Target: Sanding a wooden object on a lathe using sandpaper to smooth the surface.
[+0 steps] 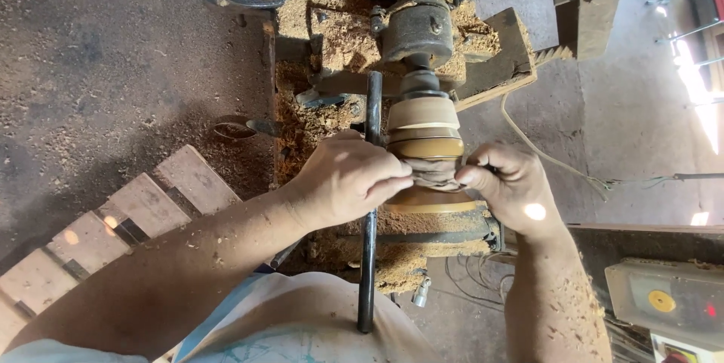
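I held a crumpled brown cloth (436,174) against the wooden workpiece (424,137) mounted on the lathe (417,27). My left hand (348,180) and right hand (507,186) each pinched one end of the cloth, fingers pressed together. The workpiece was tan, turned in stepped rings (a darker glossy band sat just above the cloth). A black metal bar (369,205) ran beside it, with sawdust (332,31) covering the lathe bed.

Middle of the turned wooden piece (424,125) behind fingers (392,174) and cloth (437,174).
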